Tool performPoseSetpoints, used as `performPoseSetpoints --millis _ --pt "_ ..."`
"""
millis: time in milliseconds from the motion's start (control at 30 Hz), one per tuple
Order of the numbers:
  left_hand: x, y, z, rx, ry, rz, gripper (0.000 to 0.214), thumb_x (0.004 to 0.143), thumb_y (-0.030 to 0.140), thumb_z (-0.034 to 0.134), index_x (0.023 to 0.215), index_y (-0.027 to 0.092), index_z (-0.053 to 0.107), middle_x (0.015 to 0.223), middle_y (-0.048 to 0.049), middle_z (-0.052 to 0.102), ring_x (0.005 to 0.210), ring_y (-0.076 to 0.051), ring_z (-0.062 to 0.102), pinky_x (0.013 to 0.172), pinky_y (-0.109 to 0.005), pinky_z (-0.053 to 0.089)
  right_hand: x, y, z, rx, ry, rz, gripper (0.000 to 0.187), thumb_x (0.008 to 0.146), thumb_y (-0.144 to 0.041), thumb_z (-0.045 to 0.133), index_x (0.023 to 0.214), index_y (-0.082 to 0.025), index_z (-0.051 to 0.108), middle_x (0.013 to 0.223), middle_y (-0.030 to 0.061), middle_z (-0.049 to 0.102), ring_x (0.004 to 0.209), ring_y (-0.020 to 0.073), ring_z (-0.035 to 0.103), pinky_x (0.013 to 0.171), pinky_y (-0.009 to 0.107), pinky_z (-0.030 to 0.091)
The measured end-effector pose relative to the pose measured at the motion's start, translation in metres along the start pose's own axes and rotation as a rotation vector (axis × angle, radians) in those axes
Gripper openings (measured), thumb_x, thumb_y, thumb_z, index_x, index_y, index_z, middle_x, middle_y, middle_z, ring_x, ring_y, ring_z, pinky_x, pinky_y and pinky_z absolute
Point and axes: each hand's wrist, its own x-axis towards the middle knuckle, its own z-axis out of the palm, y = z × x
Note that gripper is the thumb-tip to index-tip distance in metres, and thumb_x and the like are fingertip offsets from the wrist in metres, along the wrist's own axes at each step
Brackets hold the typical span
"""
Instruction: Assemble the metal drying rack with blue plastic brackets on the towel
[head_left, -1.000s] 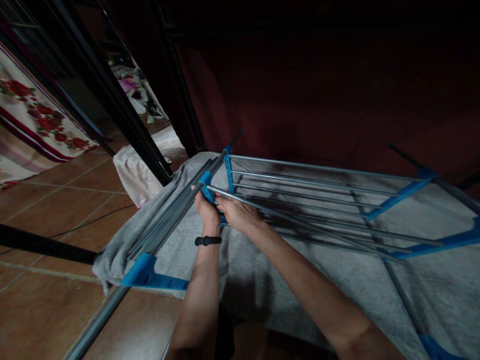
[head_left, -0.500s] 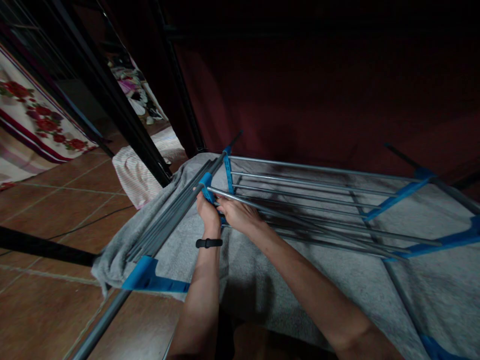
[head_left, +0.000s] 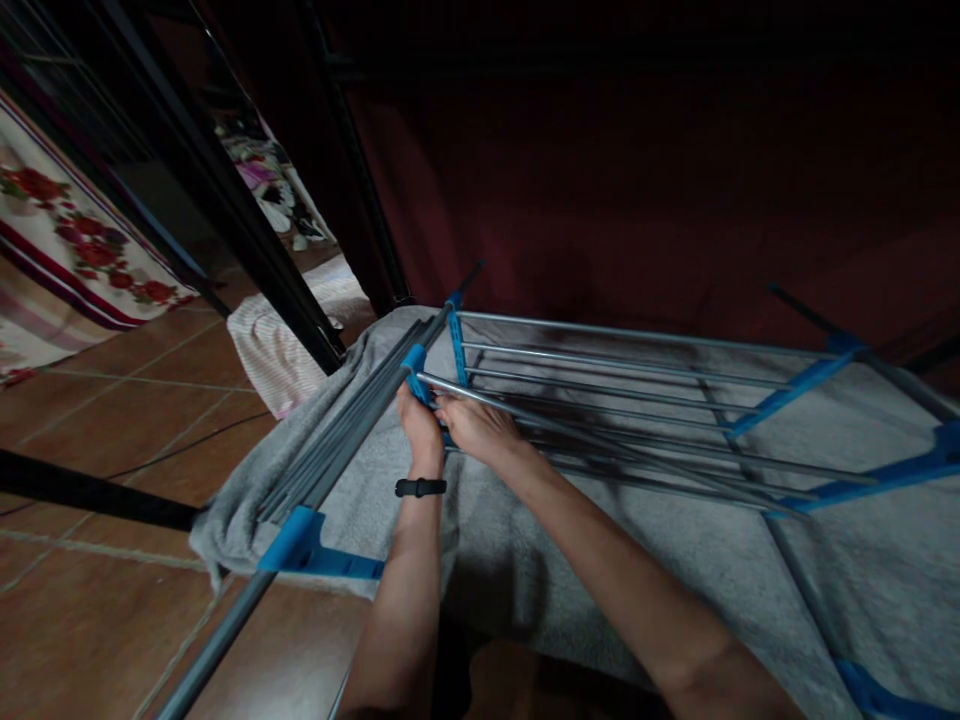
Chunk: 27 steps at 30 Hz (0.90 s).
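A rack of grey metal tubes [head_left: 600,332] with blue plastic brackets lies on a grey blanket. My left hand [head_left: 420,425], with a black band [head_left: 420,487] on its wrist, is closed around the middle blue bracket [head_left: 417,372] on the left-hand upright tube. Right beside it, my right hand [head_left: 474,428] is closed on the end of a thin metal rod by that same bracket. Its fingertips are partly hidden, and another rod [head_left: 517,408] passes just above the hand. At the near left sits a further blue bracket [head_left: 296,545].
Loose grey rods [head_left: 337,425] lie bundled along the left upright. The grey blanket [head_left: 675,580] spreads under the rack. Beyond stands a dark red panel [head_left: 637,200]. A black post [head_left: 255,200] and a striped cloth [head_left: 270,345] are at left, over the tiled floor [head_left: 112,420].
The left upright and its near bracket have shifted slightly to the right. My left hand has moved a little the same way; both hands keep their hold at the middle bracket.
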Motion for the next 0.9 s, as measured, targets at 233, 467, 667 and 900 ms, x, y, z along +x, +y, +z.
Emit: performPoseSetpoints --millis 233,467,667,900 --pt "-0.01 0.012 0.004 0.092 0.041 -0.036 0.057 0.095 0.057 0.024 0.075 0.018 0.06 0.067 -0.002 0.054 0.065 -0.015 0.053 0.068 -0.029 0.047 -0.006 0.004 0.011 -0.122 0.179 -0.11 0.046 0.101 -0.02 0.028 0.146 -0.018 0.039 0.126 0.0101 0.063 0.117 0.0215 0.055 0.111 0.041 0.033" --pt "-0.034 0.038 0.011 0.078 0.285 0.185 0.029 0.094 0.04 0.036 0.095 0.018 0.055 0.099 -0.0037 0.055 0.097 -0.016 0.055 0.094 -0.03 0.043 -0.051 0.016 0.013 0.005 0.31 -0.274 0.05 0.096 -0.011 0.032 0.145 -0.017 0.04 0.148 0.0092 0.044 0.144 0.0198 0.029 0.121 0.038 0.024" --pt "-0.05 0.047 0.013 0.047 0.312 0.26 0.022 0.09 0.036 0.044 0.102 0.02 0.051 0.106 -0.004 0.055 0.107 -0.017 0.054 0.102 -0.03 0.039 -0.091 0.032 0.041 0.028 0.282 -0.293 0.053 0.092 -0.007 0.035 0.145 -0.013 0.041 0.149 0.0085 0.045 0.148 0.0188 0.02 0.125 0.039 0.018" --pt "-0.048 0.047 0.014 -0.007 0.299 0.167 0.023 0.088 0.035 0.035 0.095 0.019 0.052 0.099 -0.0032 0.055 0.098 -0.017 0.056 0.086 -0.029 0.045 -0.144 0.051 0.071 0.213 0.26 -0.067 0.054 0.092 -0.01 0.041 0.145 -0.021 0.043 0.152 0.0067 0.042 0.145 0.0198 0.03 0.12 0.041 0.029"
